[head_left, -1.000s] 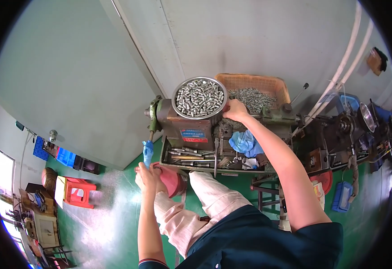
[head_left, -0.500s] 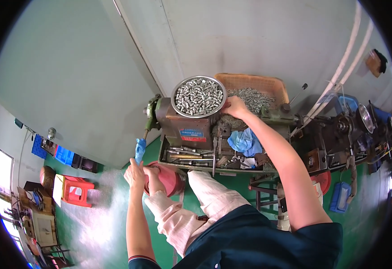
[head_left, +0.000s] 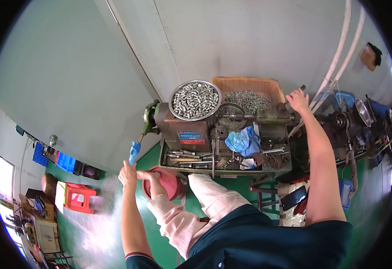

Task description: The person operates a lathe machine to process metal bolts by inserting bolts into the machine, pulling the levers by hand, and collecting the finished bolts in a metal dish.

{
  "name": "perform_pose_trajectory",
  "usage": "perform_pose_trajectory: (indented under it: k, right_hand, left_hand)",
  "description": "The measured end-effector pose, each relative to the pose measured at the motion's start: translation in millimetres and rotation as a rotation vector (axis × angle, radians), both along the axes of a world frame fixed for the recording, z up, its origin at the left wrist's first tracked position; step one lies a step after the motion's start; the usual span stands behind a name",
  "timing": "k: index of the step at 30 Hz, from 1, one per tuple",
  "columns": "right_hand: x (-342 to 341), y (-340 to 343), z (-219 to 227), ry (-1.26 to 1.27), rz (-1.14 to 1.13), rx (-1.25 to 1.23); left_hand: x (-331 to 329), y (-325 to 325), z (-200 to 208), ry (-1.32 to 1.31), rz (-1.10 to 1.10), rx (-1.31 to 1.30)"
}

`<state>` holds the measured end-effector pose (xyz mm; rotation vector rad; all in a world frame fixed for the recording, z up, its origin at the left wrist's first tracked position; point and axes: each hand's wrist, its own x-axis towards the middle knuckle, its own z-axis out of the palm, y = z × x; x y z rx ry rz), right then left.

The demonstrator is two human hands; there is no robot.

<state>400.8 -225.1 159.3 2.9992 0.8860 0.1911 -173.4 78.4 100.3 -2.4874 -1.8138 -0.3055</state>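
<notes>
My left hand [head_left: 127, 174] is closed round the lower end of a lever handle [head_left: 134, 152] wrapped in blue cloth, at the left end of a small bench lathe [head_left: 171, 130]. Out to the right, my right hand [head_left: 298, 101] has its fingers wrapped round a metal lever [head_left: 303, 87] on the green tailstock [head_left: 267, 117]; the lever's dark tip shows past the fingers. A round steel bowl [head_left: 195, 119] heaped with small metal parts sits on top of the headstock. The chuck area between headstock and tailstock is dark, and any part in it is too small to tell.
Behind the lathe an orange basket [head_left: 245, 82] holds more small parts. Tools and a blue rag [head_left: 244, 141] lie in the front tray. A red bucket [head_left: 175, 183] stands below, a phone [head_left: 294, 198] to the right, a red stool [head_left: 80, 197] at left.
My right hand has left the spot beside the bowl and moved right onto the tailstock lever. My left hand stays on the wrapped handle, which has shifted slightly left and down.
</notes>
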Motion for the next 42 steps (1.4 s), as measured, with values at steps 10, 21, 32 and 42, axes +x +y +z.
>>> perform_pose_trajectory:
  k: [10, 21, 32, 42]
  right_hand:
    - [-41, -95, 4, -0.191, -0.019, 0.074]
    - [-49, -97, 0, -0.219, -0.019, 0.084]
    - [-57, -94, 0, -0.218, -0.072, 0.071]
    - [-65, -92, 2, -0.211, -0.116, 0.069]
  left_hand:
    - [-5, 2, 1, -0.013, -0.036, 0.01]
    - [-6, 4, -2, -0.032, -0.043, -0.011]
    - [-4, 3, -2, -0.026, -0.039, -0.002]
    - [-4, 5, -2, -0.03, -0.045, -0.004]
